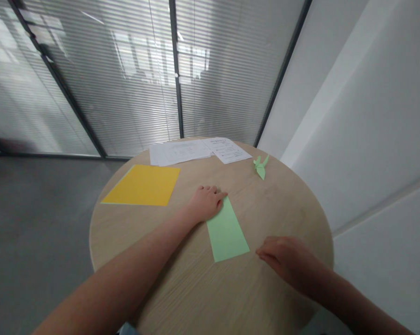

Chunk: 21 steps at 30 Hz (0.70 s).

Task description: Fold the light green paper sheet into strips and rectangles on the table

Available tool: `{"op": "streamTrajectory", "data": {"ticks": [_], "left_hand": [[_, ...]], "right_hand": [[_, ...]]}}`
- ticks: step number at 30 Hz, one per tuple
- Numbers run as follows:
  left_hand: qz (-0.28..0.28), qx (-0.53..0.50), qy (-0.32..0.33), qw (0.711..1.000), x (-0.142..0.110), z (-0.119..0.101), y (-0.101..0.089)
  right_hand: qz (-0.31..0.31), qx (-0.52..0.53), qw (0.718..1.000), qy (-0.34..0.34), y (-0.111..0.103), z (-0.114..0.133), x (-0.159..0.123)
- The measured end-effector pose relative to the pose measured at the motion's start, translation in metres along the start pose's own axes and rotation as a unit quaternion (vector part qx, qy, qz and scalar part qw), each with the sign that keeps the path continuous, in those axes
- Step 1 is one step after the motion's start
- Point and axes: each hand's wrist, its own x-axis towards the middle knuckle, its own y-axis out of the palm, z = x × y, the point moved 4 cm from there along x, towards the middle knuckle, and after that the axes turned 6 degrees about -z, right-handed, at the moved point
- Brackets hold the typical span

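Left hand (206, 203) flat, fingers pressing far corner of pale-green folded paper strip (227, 231), gripping nothing; right hand (287, 260) loosely open, empty, just beside strip on round woodgrain bench (287, 204).

The folded paper (227, 230) by the hands is light green, and so is the little paper bird (260, 166). The square sheet (142, 185) is yellow. The round table (182, 288) is pale brown (with thin wood lines), and the pages (196, 150) are white with dark print.
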Motion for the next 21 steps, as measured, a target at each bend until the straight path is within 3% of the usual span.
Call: {"op": "streamTrajectory", "data": {"ticks": [3, 8, 13, 17, 21], "left_hand": [[-0.030, -0.010, -0.045, 0.999, -0.003, 0.008, -0.008], [-0.053, -0.001, -0.131, 0.990, -0.014, 0.025, -0.023], [-0.008, 0.008, -0.104, 0.995, -0.022, 0.018, -0.027], [0.022, 0.030, -0.126, 0.991, -0.024, 0.008, -0.028], [0.048, 0.043, -0.173, 0.983, -0.027, 0.008, -0.031]], "right_hand": [[-0.081, 0.059, 0.993, 0.059, -0.033, -0.020, 0.025], [-0.046, 0.030, 0.995, 0.085, -0.057, -0.024, 0.093], [-0.067, 0.041, 0.993, 0.093, -0.042, -0.014, 0.132], [-0.068, 0.067, 0.991, 0.096, -0.022, -0.017, 0.128], [-0.066, 0.085, 0.989, 0.099, -0.016, -0.019, 0.120]]}}
